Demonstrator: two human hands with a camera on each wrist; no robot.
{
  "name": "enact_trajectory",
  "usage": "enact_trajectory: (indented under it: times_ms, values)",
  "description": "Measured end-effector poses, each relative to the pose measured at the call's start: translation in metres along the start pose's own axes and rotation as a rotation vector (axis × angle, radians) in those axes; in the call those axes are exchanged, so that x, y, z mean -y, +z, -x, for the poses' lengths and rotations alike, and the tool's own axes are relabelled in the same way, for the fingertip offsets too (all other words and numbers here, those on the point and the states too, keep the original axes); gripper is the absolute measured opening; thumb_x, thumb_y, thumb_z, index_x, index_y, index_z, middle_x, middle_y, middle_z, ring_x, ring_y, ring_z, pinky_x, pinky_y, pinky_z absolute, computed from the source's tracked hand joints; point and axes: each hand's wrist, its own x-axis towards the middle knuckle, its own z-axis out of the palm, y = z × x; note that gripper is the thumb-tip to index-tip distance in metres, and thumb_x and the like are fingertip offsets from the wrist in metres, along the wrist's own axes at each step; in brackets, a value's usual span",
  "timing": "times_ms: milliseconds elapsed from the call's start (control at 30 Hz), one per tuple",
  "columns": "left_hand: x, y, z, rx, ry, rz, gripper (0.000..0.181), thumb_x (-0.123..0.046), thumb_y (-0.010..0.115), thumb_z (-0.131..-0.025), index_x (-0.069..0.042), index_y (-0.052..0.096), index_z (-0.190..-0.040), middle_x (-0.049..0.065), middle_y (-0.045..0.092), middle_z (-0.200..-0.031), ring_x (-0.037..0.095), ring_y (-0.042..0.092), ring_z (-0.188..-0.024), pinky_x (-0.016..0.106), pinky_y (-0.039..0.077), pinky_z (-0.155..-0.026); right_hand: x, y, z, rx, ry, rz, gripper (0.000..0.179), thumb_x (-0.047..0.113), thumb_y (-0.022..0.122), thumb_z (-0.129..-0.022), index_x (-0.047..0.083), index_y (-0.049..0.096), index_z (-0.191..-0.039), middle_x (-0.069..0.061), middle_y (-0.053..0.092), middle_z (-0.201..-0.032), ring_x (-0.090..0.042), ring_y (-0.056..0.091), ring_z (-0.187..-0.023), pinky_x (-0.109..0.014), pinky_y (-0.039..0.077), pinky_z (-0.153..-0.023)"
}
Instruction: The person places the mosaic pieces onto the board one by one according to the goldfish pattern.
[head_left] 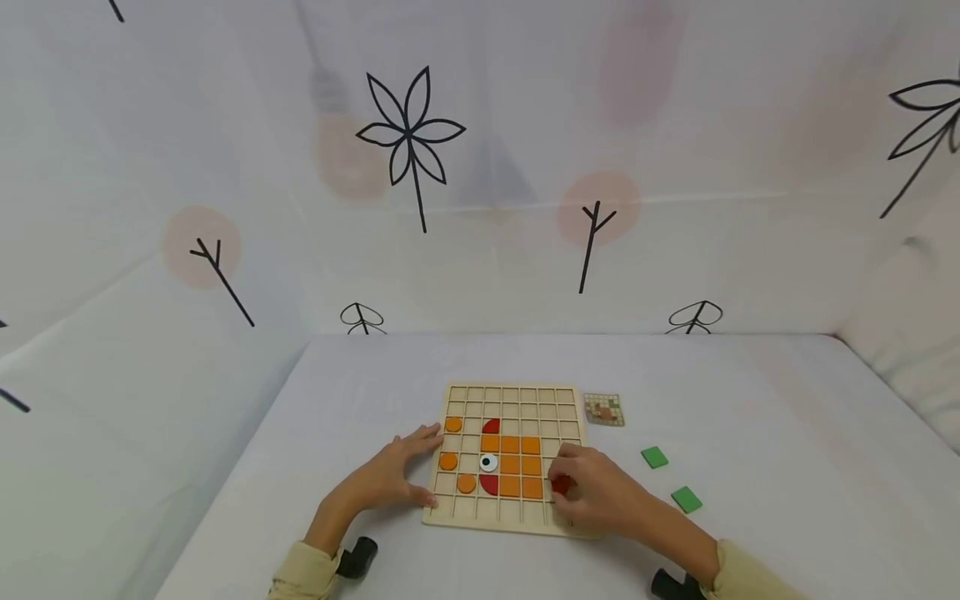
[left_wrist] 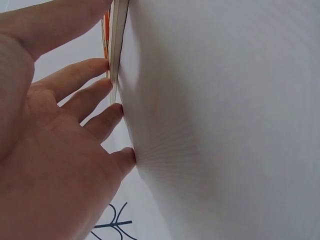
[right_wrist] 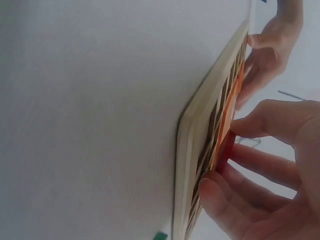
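A wooden grid board point(head_left: 528, 411) lies on the white table. Set in its cells are several orange squares point(head_left: 510, 465), two red quarter-round tiles point(head_left: 488, 484), a round eye tile point(head_left: 488, 462) and three orange discs point(head_left: 447, 461). My left hand point(head_left: 386, 475) is spread along the board's left edge, fingertips and thumb at the rim. Over the right side of the grid, my right hand point(head_left: 600, 492) pinches a red tile point(right_wrist: 226, 151) between thumb and fingers, low at the cells. Most of that tile's outline is hidden by the fingers.
Two green square tiles point(head_left: 654, 457) lie on the table to the right of the board. A small picture card point(head_left: 604, 409) sits by the board's upper right corner. White cloth with plant drawings hangs behind and at the sides.
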Motion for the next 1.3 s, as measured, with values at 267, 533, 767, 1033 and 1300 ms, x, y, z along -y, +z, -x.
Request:
enact_trajectory:
  times_ms: [267,533,767,1033,1300]
  values:
    - [-0.001,0.000,-0.001,0.006,-0.008,0.002,0.085,-0.031,0.082,-0.071,-0.007,0.043,-0.142,0.009,0.028,-0.153,0.031,0.019,-0.142,0.057,0.009,-0.112,-0.001,0.008,-0.003,0.018,-0.055,-0.044,0.007,0.006,0.070,-0.082,0.009,0.070,-0.089,0.007,0.053,-0.087,-0.006,0.047,-0.074,-0.020,0.047,-0.064]
    - [-0.003,-0.001,0.001,-0.003,-0.014,0.002,0.085,-0.029,0.082,-0.070,-0.005,0.043,-0.142,0.011,0.028,-0.153,0.032,0.019,-0.142,0.058,0.009,-0.112,-0.002,0.006,-0.002,0.004,-0.088,-0.015,0.010,0.007,0.072,-0.082,0.010,0.075,-0.090,0.009,0.057,-0.087,-0.006,0.050,-0.078,-0.024,0.051,-0.070]
    - [-0.001,0.000,0.000,0.001,-0.008,-0.003,0.085,-0.032,0.082,-0.071,-0.007,0.043,-0.142,0.009,0.028,-0.153,0.031,0.019,-0.142,0.058,0.009,-0.112,-0.004,0.001,0.003,-0.004,-0.083,-0.017,0.012,0.003,0.070,-0.082,0.010,0.075,-0.090,0.009,0.057,-0.089,-0.007,0.052,-0.080,-0.024,0.052,-0.071]
    - [0.001,0.002,-0.002,-0.005,0.001,-0.007,0.085,-0.031,0.082,-0.071,-0.007,0.043,-0.142,0.009,0.028,-0.153,0.030,0.019,-0.142,0.058,0.009,-0.112,-0.016,-0.015,0.018,-0.031,-0.035,0.049,0.011,0.011,0.072,-0.081,0.020,0.071,-0.087,0.012,0.052,-0.092,-0.007,0.050,-0.081,-0.026,0.050,-0.069]
    - [0.001,0.002,-0.002,-0.007,-0.003,0.001,0.085,-0.031,0.082,-0.071,-0.007,0.043,-0.142,0.009,0.029,-0.153,0.032,0.019,-0.142,0.058,0.009,-0.112,-0.034,-0.032,0.032,-0.061,0.005,0.116,0.016,0.011,0.075,-0.078,0.019,0.070,-0.090,0.009,0.053,-0.097,-0.011,0.054,-0.087,-0.031,0.052,-0.072]
